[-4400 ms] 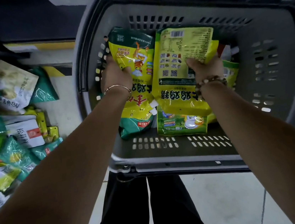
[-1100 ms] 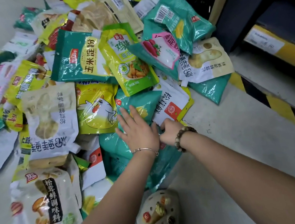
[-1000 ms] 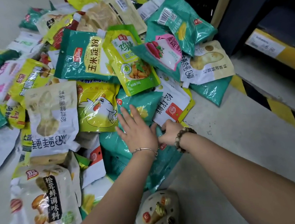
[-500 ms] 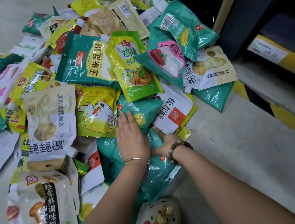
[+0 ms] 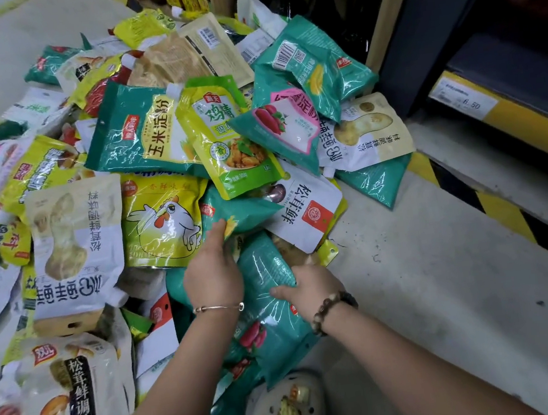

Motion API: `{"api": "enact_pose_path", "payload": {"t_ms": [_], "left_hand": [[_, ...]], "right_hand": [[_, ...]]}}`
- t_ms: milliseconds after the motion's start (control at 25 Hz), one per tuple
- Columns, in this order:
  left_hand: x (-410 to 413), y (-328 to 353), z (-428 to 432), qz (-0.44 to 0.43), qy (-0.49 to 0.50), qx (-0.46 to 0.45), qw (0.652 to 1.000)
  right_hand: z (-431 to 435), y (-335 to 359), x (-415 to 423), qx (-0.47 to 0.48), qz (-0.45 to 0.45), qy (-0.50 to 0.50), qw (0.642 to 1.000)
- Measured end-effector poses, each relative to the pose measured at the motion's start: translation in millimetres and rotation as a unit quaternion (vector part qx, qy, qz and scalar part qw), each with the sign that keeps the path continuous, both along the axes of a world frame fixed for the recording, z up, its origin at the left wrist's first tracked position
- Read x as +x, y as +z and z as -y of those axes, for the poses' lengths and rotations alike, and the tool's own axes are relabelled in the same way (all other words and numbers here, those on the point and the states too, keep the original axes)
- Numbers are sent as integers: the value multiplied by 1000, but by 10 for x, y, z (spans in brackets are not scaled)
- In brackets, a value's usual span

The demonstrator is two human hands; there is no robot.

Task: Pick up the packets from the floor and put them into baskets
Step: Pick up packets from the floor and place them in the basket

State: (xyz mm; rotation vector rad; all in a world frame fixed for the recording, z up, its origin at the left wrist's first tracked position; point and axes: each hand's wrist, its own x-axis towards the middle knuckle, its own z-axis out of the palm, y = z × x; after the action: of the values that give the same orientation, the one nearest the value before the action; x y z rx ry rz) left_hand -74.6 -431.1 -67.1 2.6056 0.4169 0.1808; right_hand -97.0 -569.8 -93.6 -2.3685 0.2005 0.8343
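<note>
I take the teal packet at the near edge of the heap as my mark. The left grip lies on its left side with the fingers straight, pressing rather than holding. The right grip is clamped on its right edge, thumb on top, the other fingers hidden beneath. No basket is in view.

The trouble I expect is in the lift. The film is glossy and the hold is on one edge, so I judge the packet may slide out. A corn-printed teal packet and a white packet overlap its far end, and pulling could drag them along or tip the ones stacked behind. A patterned shoe is close below its near end. I cannot tell whether it pins any film.

Right of the teal packet runs bare, smooth grey floor, then a yellow-and-black striped kerb under a dark shelf with a price label. Left of it lies a yellow chicken packet, with many more beyond.
</note>
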Motion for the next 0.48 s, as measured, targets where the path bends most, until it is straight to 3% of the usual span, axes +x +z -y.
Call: {"api": "enact_pose_path", "payload": {"t_ms": [480], "left_hand": [[-109, 517, -37, 105, 103, -275, 950]], "right_hand": [[406, 536, -227, -41, 144, -53, 987]]}}
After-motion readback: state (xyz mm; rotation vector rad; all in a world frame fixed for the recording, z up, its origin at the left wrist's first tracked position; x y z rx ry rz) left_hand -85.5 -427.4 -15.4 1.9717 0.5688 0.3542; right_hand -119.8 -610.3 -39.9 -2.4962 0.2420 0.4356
